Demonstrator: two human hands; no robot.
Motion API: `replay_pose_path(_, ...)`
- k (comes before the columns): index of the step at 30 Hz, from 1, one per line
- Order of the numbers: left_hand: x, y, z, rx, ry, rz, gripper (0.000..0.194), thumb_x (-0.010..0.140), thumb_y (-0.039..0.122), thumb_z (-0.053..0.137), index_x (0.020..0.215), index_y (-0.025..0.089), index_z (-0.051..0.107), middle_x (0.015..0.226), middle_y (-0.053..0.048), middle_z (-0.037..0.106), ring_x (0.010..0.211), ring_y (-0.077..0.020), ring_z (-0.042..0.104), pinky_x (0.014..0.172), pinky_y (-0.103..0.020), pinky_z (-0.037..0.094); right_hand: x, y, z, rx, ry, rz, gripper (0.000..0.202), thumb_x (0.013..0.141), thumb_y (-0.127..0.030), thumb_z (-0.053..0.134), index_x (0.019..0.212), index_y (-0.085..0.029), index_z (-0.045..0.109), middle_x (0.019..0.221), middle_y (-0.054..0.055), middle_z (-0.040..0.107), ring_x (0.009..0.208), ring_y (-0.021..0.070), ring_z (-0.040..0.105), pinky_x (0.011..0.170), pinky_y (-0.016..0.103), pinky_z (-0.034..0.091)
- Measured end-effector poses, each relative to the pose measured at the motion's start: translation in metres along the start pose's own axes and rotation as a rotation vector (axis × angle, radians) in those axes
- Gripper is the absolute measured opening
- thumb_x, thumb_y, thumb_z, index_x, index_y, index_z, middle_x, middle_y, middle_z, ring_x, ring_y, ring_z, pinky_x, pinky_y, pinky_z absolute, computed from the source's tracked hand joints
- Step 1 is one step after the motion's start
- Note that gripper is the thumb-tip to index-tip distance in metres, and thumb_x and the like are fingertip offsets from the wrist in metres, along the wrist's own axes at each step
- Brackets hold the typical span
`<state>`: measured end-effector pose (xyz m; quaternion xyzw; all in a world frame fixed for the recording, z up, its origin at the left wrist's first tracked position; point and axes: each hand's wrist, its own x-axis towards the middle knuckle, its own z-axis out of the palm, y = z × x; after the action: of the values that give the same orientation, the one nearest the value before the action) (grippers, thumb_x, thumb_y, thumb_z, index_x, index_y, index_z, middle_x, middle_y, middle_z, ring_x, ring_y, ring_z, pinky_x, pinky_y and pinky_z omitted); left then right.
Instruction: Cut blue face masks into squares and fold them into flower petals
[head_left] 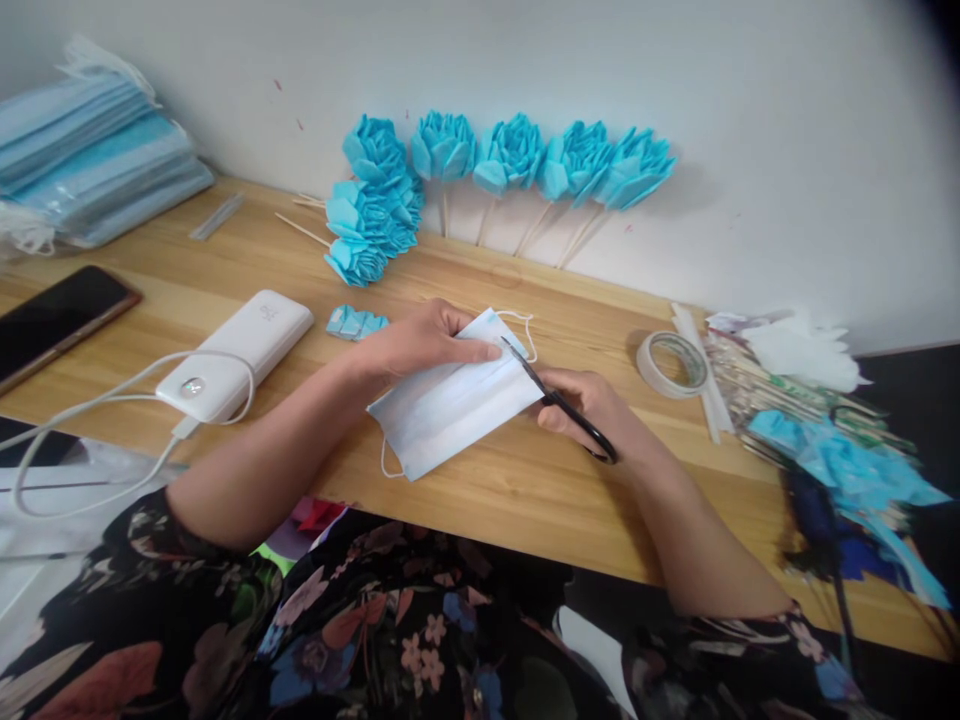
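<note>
My left hand (427, 340) pinches a pale blue face mask (465, 400) near its upper edge, thumb on top. White ear loops stick out at two of the mask's ends. In my right hand (585, 405) is a pair of black-handled scissors (559, 400), its blades lying at the mask's right edge by the upper corner. Whether the blades are apart or closed is hard to make out. Just beyond my left wrist lie small folded blue pieces (357, 323) on the wooden table (480, 520).
Blue paper-like flowers (510, 155) on sticks lean along the wall. To the left are packed masks (97, 150), a phone (64, 315) and a white power bank (236, 355) with a cable. A tape roll (673, 364) and a pile of blue scraps (847, 455) and sticks lie right.
</note>
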<state>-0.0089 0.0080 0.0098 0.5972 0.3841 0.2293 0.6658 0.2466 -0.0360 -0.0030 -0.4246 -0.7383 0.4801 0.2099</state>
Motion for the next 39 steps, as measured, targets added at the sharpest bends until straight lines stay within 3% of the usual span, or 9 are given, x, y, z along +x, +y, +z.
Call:
replay_pose_path(13, 0.002, 0.000, 0.001, 0.114, -0.006, 0.005, 0.032, 0.078, 0.042, 0.075, 0.086, 0.011, 0.078, 0.068, -0.002, 0.070, 0.055, -0.0105, 0.058, 0.049, -0.019, 0.044, 0.000, -0.002, 0.005, 0.071, 0.015, 0.021, 0.055, 0.077, -0.068, 0.072, 0.091, -0.015, 0.073, 0.080, 0.004, 0.063, 0.074, 0.0165, 0.056, 0.065, 0.027, 0.047)
replay_pose_path(29, 0.001, 0.001, 0.000, 0.117, -0.006, -0.001, 0.033, 0.078, 0.043, 0.075, 0.088, 0.012, 0.079, 0.072, -0.003, 0.072, 0.057, -0.0112, 0.060, 0.050, -0.019, 0.045, 0.001, 0.003, 0.009, 0.069, 0.062, 0.034, 0.042, 0.078, -0.057, 0.075, 0.082, -0.015, 0.073, 0.066, -0.002, 0.051, 0.059, 0.0099, 0.043, 0.056, 0.024, 0.037)
replay_pose_path(35, 0.001, 0.000, -0.001, 0.099, 0.011, 0.013, 0.035, 0.078, 0.047, 0.076, 0.085, 0.012, 0.079, 0.071, -0.004, 0.072, 0.056, -0.0114, 0.060, 0.049, -0.019, 0.044, 0.000, 0.007, 0.007, 0.076, 0.069, 0.116, 0.045, 0.076, -0.060, 0.075, 0.081, -0.016, 0.072, 0.060, -0.002, 0.052, 0.055, 0.0106, 0.045, 0.050, 0.023, 0.035)
replay_pose_path(39, 0.002, -0.002, -0.002, -0.015, -0.003, 0.026, 0.037, 0.079, 0.047, 0.077, 0.090, 0.012, 0.079, 0.081, -0.007, 0.077, 0.061, -0.0140, 0.065, 0.054, -0.022, 0.049, 0.000, 0.004, 0.007, 0.076, 0.096, 0.108, 0.048, 0.076, -0.064, 0.074, 0.082, -0.016, 0.072, 0.063, -0.001, 0.053, 0.058, 0.0109, 0.046, 0.052, 0.023, 0.035)
